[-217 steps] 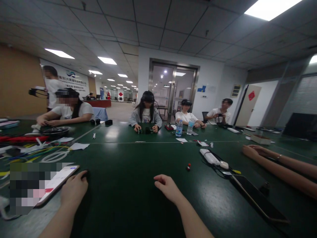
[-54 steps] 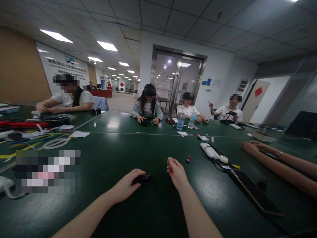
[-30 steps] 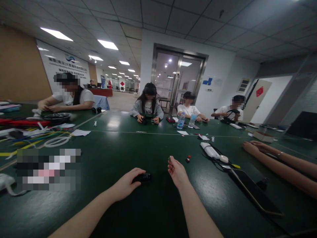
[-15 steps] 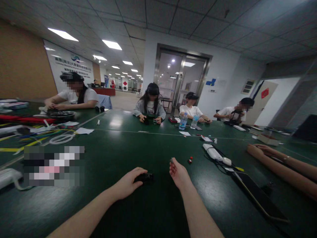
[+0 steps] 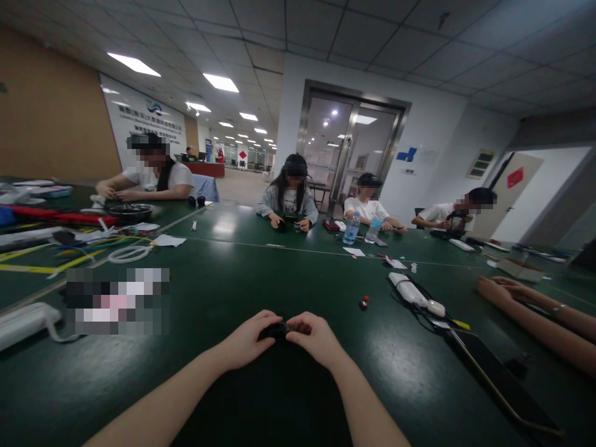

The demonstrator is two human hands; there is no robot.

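A small black object [image 5: 278, 331], its kind too dark to make out, is held low over the green table in front of me. My left hand [image 5: 249, 338] is closed around its left end, thumb on the near side. At the right end, the fingers of my right hand [image 5: 315, 338] are pinched together and touch the object. Whatever small piece those right fingertips pinch is hidden now. A small red and black item [image 5: 364, 303] lies on the table to the right of my right hand.
A white power strip [image 5: 407, 289] with cables and a dark flat slab [image 5: 503, 379] lie to my right, near another person's forearms [image 5: 526, 310]. On the left are a white device [image 5: 28, 326], coiled white cable [image 5: 129, 254] and paper [image 5: 170, 240]. Two water bottles [image 5: 351, 228] stand farther off; several people sit opposite.
My right hand has moved left, bringing a small piece in its fingertips to the black object. My left hand keeps its hold. The view has turned slightly left.
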